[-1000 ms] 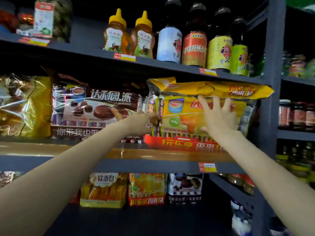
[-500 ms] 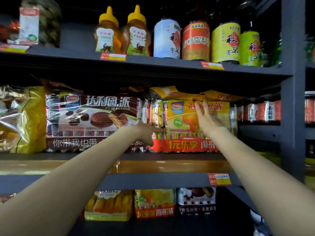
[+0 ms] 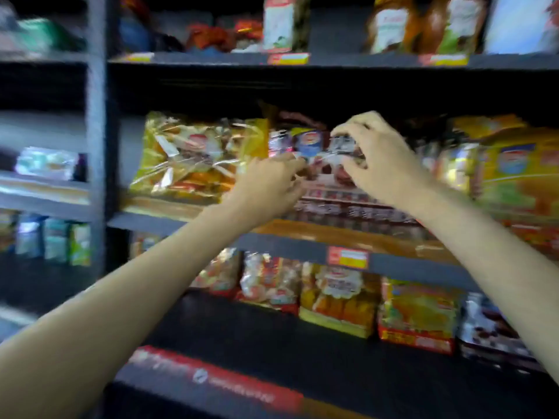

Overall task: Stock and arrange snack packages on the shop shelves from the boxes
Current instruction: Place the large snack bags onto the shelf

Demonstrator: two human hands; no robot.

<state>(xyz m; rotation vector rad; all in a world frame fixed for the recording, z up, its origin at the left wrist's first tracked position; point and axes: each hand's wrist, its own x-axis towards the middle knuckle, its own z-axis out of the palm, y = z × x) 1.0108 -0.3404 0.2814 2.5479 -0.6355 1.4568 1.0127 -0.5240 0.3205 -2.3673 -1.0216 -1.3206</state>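
Note:
The view is motion-blurred. A brown chocolate-pie package (image 3: 348,207) stands on the middle shelf (image 3: 287,246), between a golden bag (image 3: 193,158) on its left and a yellow cake package (image 3: 520,182) on its right. My left hand (image 3: 269,186) has curled fingers on the brown package's left part. Near the package's top, my right hand (image 3: 378,158) pinches the clear wrapper between curled fingers and thumb. Both forearms reach up from the bottom corners.
Honey bottles (image 3: 423,22) and other goods stand on the shelf above. Several snack packages (image 3: 338,300) line the shelf below, under a price tag (image 3: 348,257). A dark upright post (image 3: 96,116) divides off another shelf bay to the left.
The view has swung left. Both hands left the yellow cake package and moved left onto the brown chocolate-pie package, fingers now curled on it.

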